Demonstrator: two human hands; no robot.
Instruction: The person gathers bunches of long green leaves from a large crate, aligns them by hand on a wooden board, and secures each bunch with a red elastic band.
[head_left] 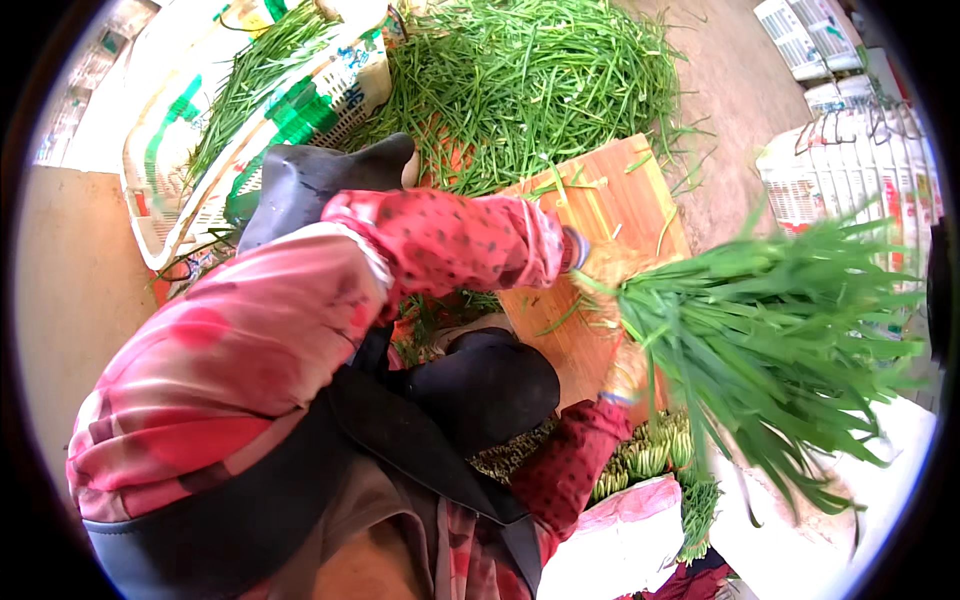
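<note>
Left hand [603, 268]: fingers closed round the stem end of the green bunch [775, 300]
Right hand [626, 372]: beside the stems; finger grip blurred, cannot tell
Bunch: fanned rightward past the wooden board [560, 350]
Loose greens [540, 90]: heaped beyond it

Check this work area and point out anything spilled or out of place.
Loose green blades lie astray on the floor right of the leafy pile, and a few litter the wooden board. They look spilled, lying apart from pile and held bundle.
</note>
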